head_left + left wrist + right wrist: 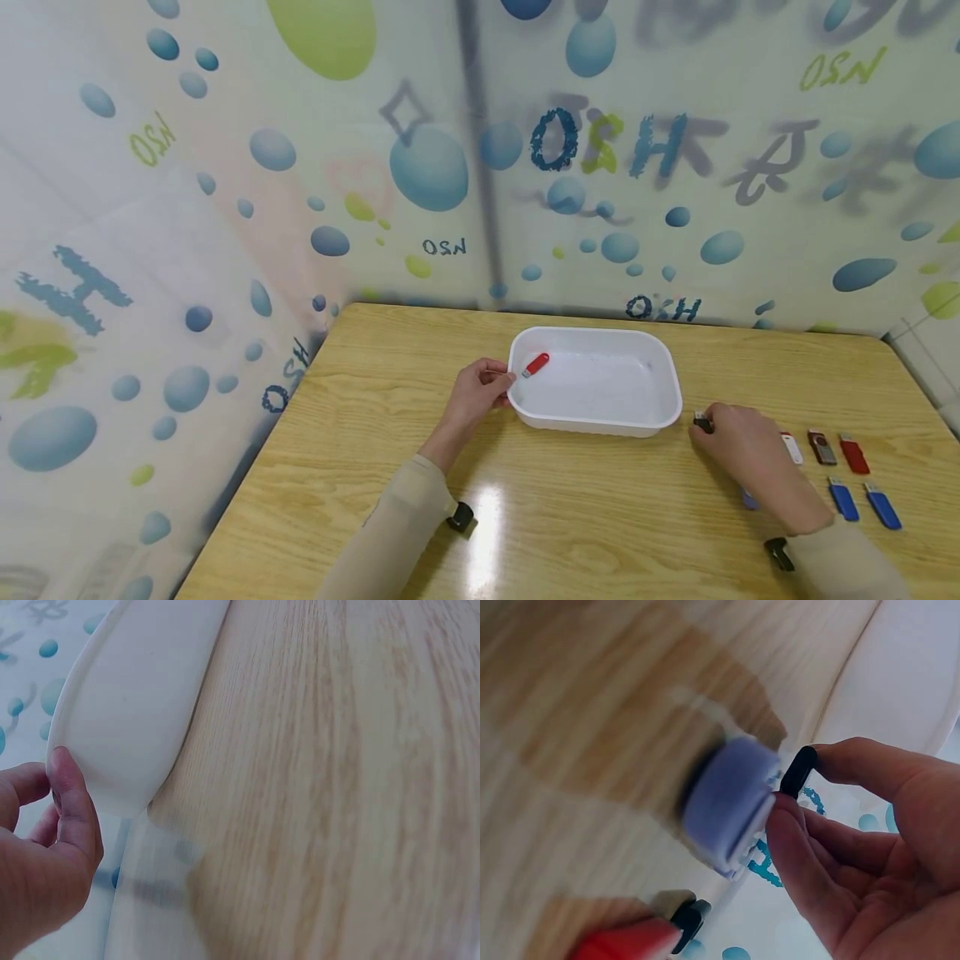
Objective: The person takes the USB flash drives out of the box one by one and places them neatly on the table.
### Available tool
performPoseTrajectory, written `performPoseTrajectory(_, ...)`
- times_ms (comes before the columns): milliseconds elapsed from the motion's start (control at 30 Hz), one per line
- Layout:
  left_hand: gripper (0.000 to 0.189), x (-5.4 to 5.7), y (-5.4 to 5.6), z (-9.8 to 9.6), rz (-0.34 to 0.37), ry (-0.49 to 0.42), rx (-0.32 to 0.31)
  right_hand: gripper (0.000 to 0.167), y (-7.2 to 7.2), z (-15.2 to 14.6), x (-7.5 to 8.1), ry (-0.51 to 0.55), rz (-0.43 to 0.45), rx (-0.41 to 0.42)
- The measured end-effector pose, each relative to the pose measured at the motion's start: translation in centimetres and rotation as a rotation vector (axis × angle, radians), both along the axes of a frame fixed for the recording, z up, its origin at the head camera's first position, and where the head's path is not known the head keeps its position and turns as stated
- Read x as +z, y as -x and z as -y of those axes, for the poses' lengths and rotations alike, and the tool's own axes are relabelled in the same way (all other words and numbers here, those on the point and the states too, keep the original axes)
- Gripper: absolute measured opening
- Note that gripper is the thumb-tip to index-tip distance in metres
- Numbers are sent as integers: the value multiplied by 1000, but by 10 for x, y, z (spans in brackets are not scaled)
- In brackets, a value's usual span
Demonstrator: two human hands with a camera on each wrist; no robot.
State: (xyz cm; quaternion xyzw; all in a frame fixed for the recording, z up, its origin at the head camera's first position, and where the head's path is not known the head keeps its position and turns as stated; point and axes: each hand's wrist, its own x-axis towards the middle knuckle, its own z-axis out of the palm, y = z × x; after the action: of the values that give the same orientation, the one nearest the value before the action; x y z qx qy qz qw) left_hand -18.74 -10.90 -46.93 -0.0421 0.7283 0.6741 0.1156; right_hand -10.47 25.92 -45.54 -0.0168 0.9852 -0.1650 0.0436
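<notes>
A white plastic basin stands on the wooden table, with a red USB stick lying inside at its left end. My left hand pinches the basin's left rim between thumb and fingers; the left wrist view shows the same hold on the rim. To the right of the basin, my right hand pinches a black USB stick between thumb and fingertips. Its metal plug points toward the back in the head view. Below that hand, a purple USB stick lies on the table, partly hidden in the head view.
Right of my right hand lie a white USB stick, a brown one, a red one and two blue ones, the nearer and the outer. A patterned curtain hangs behind the wooden table.
</notes>
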Motion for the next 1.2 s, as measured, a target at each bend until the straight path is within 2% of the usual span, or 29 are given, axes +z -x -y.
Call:
performPoseTrajectory(300,28,0,1,0,11,2,-4,33,-2,1,-2,-20,-38,24)
performPoseTrajectory(433,29,4,0,-1,24,-2,-10,35,-3,2,-3,-39,-61,32)
performPoseTrajectory(567,26,11,-1,-1,36,6,-16,35,-3,3,0,-52,-19,10)
performPoseTrajectory(700,24,15,-3,-2,33,5,-16,34,-3,-1,13,-45,20,-15)
performPoseTrajectory(800,25,13,-3,-1,26,-8,-9,40,-3,-5,25,-23,-40,-25)
performPoseTrajectory(867,25,9,-3,0,23,-12,-5,43,-2,-7,31,-2,-133,-20)
performPoseTrajectory(1000,28,4,-2,1,17,-20,-4,38,2,-4,41,26,-285,-3)
performPoseTrajectory(1100,28,2,-1,1,14,-20,-6,37,7,5,49,8,-343,42)
performPoseTrajectory(1200,27,2,0,0,16,-15,-5,35,15,16,57,-11,-390,143)
